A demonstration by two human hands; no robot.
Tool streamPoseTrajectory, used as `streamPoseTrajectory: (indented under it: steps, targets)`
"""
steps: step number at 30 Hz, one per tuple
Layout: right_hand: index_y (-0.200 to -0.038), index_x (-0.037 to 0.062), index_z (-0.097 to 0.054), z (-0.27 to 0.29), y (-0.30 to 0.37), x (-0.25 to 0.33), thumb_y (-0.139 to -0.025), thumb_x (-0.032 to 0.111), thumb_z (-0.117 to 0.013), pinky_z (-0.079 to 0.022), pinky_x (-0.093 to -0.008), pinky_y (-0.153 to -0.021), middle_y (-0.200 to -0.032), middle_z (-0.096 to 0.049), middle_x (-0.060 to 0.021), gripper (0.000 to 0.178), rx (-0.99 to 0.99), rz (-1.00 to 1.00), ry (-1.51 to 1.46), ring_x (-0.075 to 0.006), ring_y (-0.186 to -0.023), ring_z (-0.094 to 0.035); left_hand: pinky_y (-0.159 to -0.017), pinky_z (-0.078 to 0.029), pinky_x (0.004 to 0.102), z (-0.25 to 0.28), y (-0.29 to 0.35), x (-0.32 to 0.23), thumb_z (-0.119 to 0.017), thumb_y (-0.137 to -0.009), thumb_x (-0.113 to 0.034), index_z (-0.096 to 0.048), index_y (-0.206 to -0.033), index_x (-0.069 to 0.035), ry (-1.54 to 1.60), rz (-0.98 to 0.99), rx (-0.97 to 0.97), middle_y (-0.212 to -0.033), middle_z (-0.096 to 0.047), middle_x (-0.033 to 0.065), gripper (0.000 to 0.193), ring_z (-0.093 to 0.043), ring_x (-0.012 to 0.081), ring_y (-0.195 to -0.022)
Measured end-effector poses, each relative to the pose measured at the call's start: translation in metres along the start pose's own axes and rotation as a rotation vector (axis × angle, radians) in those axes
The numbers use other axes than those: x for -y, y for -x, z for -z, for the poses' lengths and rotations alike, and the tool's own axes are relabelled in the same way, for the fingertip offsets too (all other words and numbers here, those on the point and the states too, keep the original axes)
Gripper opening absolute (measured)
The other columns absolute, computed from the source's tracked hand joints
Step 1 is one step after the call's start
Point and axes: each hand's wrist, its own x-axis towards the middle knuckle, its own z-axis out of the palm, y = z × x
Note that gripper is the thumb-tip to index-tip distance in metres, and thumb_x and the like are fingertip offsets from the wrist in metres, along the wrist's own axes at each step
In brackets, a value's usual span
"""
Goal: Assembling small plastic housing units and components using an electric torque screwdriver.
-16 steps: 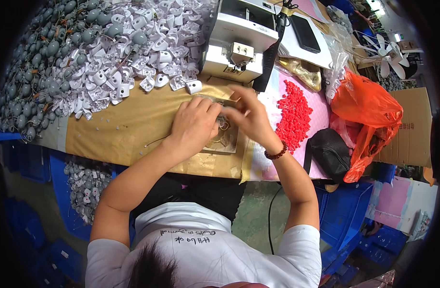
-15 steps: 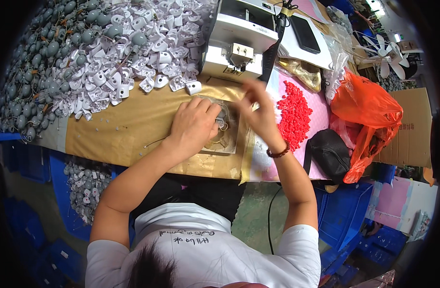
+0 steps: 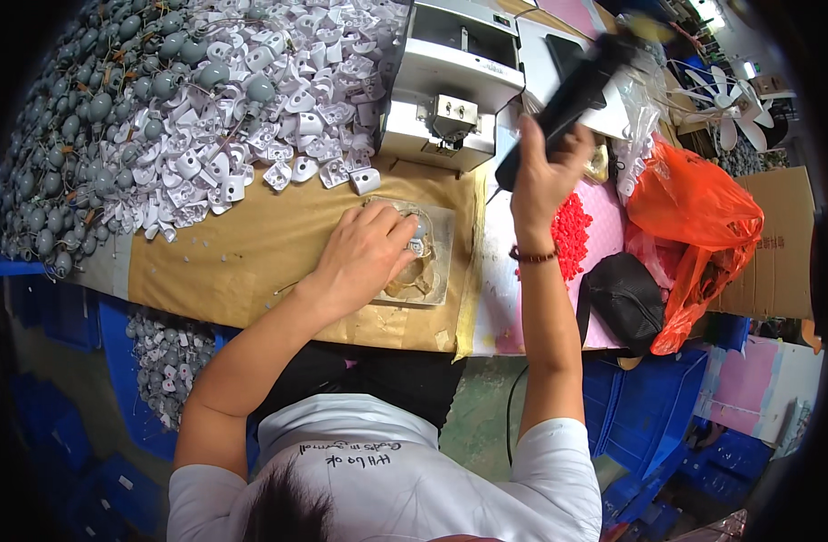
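Note:
My left hand (image 3: 364,253) rests on a clear, square block (image 3: 441,262) on the table. Its fingers are curled against a small assembly, a grey rounded part with a white piece (image 3: 418,232); the fingertips are partly hidden. In my right hand (image 3: 547,185), over the right side of the table, is a black electric screwdriver (image 3: 563,108). Its thin bit points down to the left, and its upper end is blurred. Small red parts (image 3: 572,239) lie in a heap just beyond that wrist.
White plastic pieces (image 3: 296,99) and grey bulb-shaped parts with wires (image 3: 98,108) are piled at the far left. A metal machine (image 3: 454,81) stands at the back. To the right are a black pouch (image 3: 622,298), an orange bag (image 3: 694,208) and a carton (image 3: 775,244).
My right hand, bare and blurred near the block before, has moved right and now grips the electric screwdriver. My left hand stays on the block.

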Motion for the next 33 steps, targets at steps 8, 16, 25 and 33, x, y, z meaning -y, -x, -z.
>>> streamPoseTrajectory:
  steps: [8,16,25,33]
  targets:
    - [-0.104,0.0002,-0.05,-0.045,-0.037,0.091,-0.085,-0.007,-0.069,-0.05,-0.0252,-0.058,-0.076,-0.065,-0.004,0.027,0.267,0.05,-0.405,-0.0117,-0.062,-0.062,-0.088,-0.046,0.0433,-0.006,-0.004,-0.009,-0.074,-0.071,-0.011,-0.064,-0.108,-0.003,-0.041,0.079,-0.083,-0.1,-0.06,0.0119,0.039,-0.056,0.0309,-0.105]
    - [-0.106,0.0,-0.05,-0.078,-0.049,0.054,-0.08,-0.001,-0.072,-0.051,-0.0264,-0.057,-0.072,-0.064,-0.0048,0.033,0.356,-0.106,-0.231,-0.013,-0.059,-0.063,-0.088,-0.047,0.0423,-0.012,-0.001,-0.012,-0.074,-0.071,-0.011,-0.064,-0.105,-0.004,-0.084,0.11,-0.124,-0.099,-0.061,0.0112,0.035,-0.056,0.0304,-0.104]
    - [-0.113,0.0002,-0.046,-0.047,0.006,0.089,-0.08,-0.004,-0.07,-0.052,-0.0273,-0.055,-0.078,-0.064,-0.0062,0.041,0.468,-0.382,-0.301,-0.0138,-0.061,-0.063,-0.084,-0.048,0.0437,-0.017,0.001,-0.008,-0.074,-0.071,-0.012,-0.064,-0.104,-0.003,-0.021,0.126,-0.185,-0.096,-0.062,0.0121,0.035,-0.056,0.0318,-0.101]
    - [-0.118,0.0007,-0.036,-0.028,0.052,0.098,-0.083,-0.01,-0.068,-0.05,-0.0262,-0.06,-0.079,-0.062,-0.0045,0.049,0.503,-0.306,-0.315,-0.0115,-0.066,-0.061,-0.079,-0.047,0.0461,-0.019,0.0,-0.008,-0.073,-0.07,-0.012,-0.058,-0.099,-0.005,-0.014,0.13,-0.207,-0.093,-0.057,0.0095,0.033,-0.054,0.0321,-0.095]
